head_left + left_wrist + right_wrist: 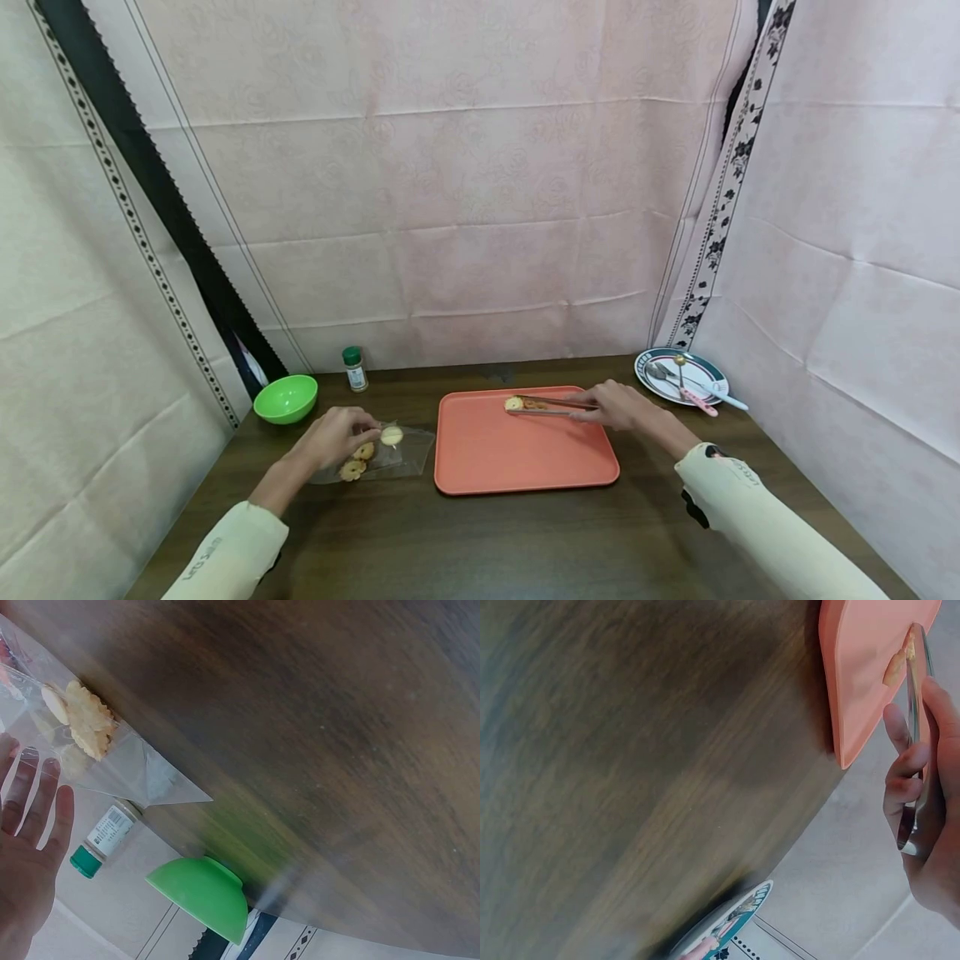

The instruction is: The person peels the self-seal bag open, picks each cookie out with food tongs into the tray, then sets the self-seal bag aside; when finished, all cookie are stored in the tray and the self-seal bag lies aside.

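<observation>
My left hand [341,437] pinches the upper edge of a clear plastic bag [408,458] lying on the table. Round, scalloped crackers [352,469] show in the bag, one pale and close to the fingertips. In the left wrist view, a golden cracker [90,720] shows through the plastic. My right hand [615,406] grips metal tongs [551,412] over the coral tray [525,458]. The tong tips lie around crackers [514,404] near the tray's far side. In the right wrist view, a cracker [894,667] lies on the tray beside the tong tips.
A green bowl [286,400] and a green-capped seasoning bottle [356,371] stand at the back left. At the back right, a patterned plate [645,360] holds a fork and a pink-handled utensil [699,402]. Pale cloth [480,208] hangs behind the table [420,542] and along both sides.
</observation>
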A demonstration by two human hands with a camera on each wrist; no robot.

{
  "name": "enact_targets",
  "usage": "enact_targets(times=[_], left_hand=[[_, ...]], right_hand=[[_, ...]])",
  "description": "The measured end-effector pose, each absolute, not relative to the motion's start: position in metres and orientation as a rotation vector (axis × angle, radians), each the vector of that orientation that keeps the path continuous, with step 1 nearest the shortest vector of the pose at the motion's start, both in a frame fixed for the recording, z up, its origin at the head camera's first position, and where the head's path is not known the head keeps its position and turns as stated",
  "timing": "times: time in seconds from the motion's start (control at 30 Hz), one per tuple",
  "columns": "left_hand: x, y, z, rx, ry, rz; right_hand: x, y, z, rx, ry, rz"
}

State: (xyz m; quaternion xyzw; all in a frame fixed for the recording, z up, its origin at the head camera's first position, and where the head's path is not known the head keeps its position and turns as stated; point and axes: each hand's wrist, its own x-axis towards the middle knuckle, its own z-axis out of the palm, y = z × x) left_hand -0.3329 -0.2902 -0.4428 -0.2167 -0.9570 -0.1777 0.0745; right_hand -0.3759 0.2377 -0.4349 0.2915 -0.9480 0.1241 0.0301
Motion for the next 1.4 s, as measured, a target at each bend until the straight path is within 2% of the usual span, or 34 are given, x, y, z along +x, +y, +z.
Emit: enact_targets(times=[0.6,0.93,1.4], left_hand=[[-0.33,-0.292,-0.443,-0.651,-2.876,-0.563],[-0.332,-0.29,-0.443,-0.678,-2.859,-0.553],[-0.331,-0.291,-0.441,-0.661,-2.871,-0.547]], right_hand=[[-0.367,0.233,-0.426,0.948,-2.889,0.37],[-0.351,0.195,-0.416,1.135,-2.857,0.431],[-0.336,0.141,-0.421,1.373,-2.737,0.47]])
